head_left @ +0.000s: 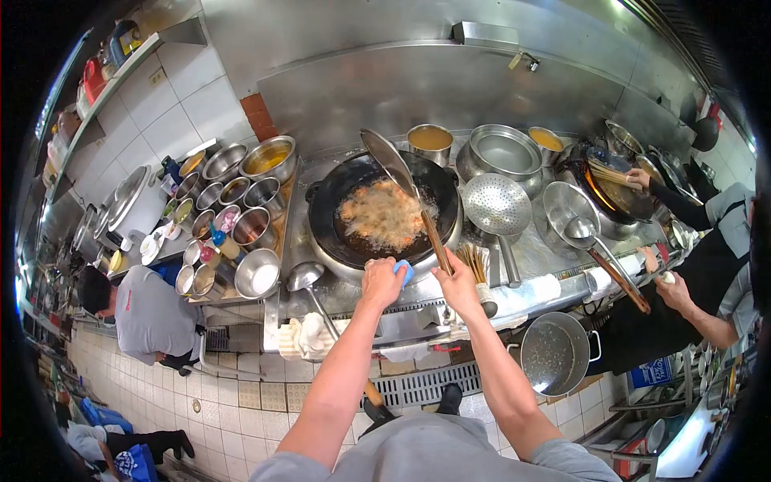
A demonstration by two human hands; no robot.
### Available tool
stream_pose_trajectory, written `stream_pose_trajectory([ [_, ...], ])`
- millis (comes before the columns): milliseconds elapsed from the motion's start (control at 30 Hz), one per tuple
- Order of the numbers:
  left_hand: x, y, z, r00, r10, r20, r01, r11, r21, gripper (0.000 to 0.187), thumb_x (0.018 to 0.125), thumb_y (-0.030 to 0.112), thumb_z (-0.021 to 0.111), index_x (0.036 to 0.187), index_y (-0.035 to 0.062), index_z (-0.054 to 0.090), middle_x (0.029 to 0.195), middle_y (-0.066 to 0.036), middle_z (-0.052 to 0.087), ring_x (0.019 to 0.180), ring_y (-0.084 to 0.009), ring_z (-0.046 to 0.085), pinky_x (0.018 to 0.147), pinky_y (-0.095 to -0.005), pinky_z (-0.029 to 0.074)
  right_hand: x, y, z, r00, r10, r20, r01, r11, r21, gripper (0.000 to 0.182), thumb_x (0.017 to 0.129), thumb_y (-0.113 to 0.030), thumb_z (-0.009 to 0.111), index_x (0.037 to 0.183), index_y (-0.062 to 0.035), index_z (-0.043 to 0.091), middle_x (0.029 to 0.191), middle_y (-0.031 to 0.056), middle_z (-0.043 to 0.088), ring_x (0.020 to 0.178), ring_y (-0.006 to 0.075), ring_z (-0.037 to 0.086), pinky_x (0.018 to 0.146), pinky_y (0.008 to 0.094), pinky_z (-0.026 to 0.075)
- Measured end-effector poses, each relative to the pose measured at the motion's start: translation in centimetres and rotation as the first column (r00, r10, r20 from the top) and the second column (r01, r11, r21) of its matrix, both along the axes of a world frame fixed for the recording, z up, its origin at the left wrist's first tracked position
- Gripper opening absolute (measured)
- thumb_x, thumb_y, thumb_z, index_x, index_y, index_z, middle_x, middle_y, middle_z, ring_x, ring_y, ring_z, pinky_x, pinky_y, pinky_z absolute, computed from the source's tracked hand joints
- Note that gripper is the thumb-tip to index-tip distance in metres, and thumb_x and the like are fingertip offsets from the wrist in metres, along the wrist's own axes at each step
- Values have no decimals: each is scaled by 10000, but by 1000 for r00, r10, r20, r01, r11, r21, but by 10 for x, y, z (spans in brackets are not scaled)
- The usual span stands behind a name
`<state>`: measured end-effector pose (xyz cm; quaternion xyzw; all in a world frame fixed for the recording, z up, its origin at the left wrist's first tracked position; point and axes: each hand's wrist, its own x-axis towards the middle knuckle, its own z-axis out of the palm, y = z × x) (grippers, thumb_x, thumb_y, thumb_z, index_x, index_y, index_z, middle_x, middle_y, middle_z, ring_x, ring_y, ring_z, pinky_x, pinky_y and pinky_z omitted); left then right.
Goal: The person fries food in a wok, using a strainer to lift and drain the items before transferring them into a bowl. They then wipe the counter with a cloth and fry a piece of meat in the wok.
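A black wok [325,221] holds bubbling oil with golden frying food [385,215]. My left hand [381,281] grips the wok's near rim through a blue cloth [405,271]. My right hand [456,283] holds the wooden handle of a long metal spatula [389,161], whose blade rises over the far side of the wok.
Several steel seasoning bowls [233,209] stand left of the wok; a ladle [307,279] lies at its front. A perforated skimmer [498,205] and pots [504,151] sit to the right. One person works at the right-hand wok [614,193]; another [148,313] crouches at left.
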<state>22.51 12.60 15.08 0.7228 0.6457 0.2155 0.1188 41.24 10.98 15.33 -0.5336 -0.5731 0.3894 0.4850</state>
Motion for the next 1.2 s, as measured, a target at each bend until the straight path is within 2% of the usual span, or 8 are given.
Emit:
stream_pose_trajectory([
  [433, -20, 6, -23, 944, -202, 262, 136, 959, 249, 311, 962, 255, 499, 973, -15, 654, 947, -219, 654, 912, -380, 595, 842, -417, 430, 77, -32, 19, 961, -130, -246, 129, 991, -19, 575, 866, -19, 612, 1395, 64, 405, 1325, 165, 549, 1137, 156, 553, 949, 255, 428],
  [533, -25, -5, -15, 905, -8, 426, -67, 985, 162, 329, 978, 273, 495, 952, -19, 644, 906, -172, 669, 830, -304, 623, 744, -359, 460, 121, -36, -1, 970, -244, -23, 244, 970, 16, 550, 872, -77, 619, 1368, 71, 434, 1246, 189, 612, 1108, 198, 590, 937, 286, 443],
  [633, -33, -31, 3, 615, 168, 770, -232, 972, -27, 304, 1012, 310, 458, 1055, 78, 649, 912, -59, 677, 848, -154, 626, 677, -284, 467, 140, -48, -5, 917, -295, 267, 308, 951, -9, 543, 857, -105, 621, 1369, -18, 464, 1116, 266, 639, 1020, 334, 650, 870, 370, 483],
  [733, -37, -71, 10, -295, 350, 889, 124, 937, -327, 466, 1008, 474, 382, 1238, 123, 583, 1100, -65, 663, 904, -232, 635, 706, -398, 524, 138, -61, -15, 826, -251, 504, 399, 893, -209, 552, 861, -118, 606, 1387, -57, 451, 1081, 283, 634, 988, 411, 630, 856, 434, 487],
  [933, -12, -131, -30, -589, 486, 645, 323, 874, -364, 628, 950, 599, 387, 1323, 106, 500, 1322, -114, 562, 1183, -322, 557, 991, -528, 432, 139, -78, -67, 750, -271, 603, 401, 912, -88, 666, 864, -114, 598, 1471, -120, 324, 1035, 281, 639, 960, 455, 613, 825, 490, 472],
  [1100, -16, -122, -28, -396, 433, 810, 201, 901, -384, 572, 966, 520, 430, 1314, 73, 509, 1275, -136, 591, 1150, -295, 586, 995, -473, 452, 137, -79, -76, 758, -233, 610, 389, 911, -135, 645, 888, -129, 576, 1472, -81, 306, 993, 304, 632, 923, 450, 616, 804, 498, 471],
  [1167, -22, -115, -7, 552, 515, 656, -54, 807, -589, 554, 943, 417, 526, 1349, 43, 471, 1363, -213, 499, 1236, -330, 509, 1073, -505, 354, 136, -81, -83, 754, -258, 604, 382, 921, -83, 645, 888, -132, 578, 1471, -79, 307, 994, 300, 633, 920, 452, 615, 800, 501, 469],
  [1200, -14, -114, -20, 547, 508, 665, -57, 815, -576, 554, 943, 417, 526, 1349, 43, 471, 1363, -213, 499, 1236, -330, 509, 1073, -505, 354, 136, -81, -81, 753, -264, 603, 377, 924, -68, 646, 887, -134, 579, 1470, -80, 307, 992, 298, 634, 918, 454, 614, 798, 502, 467],
])
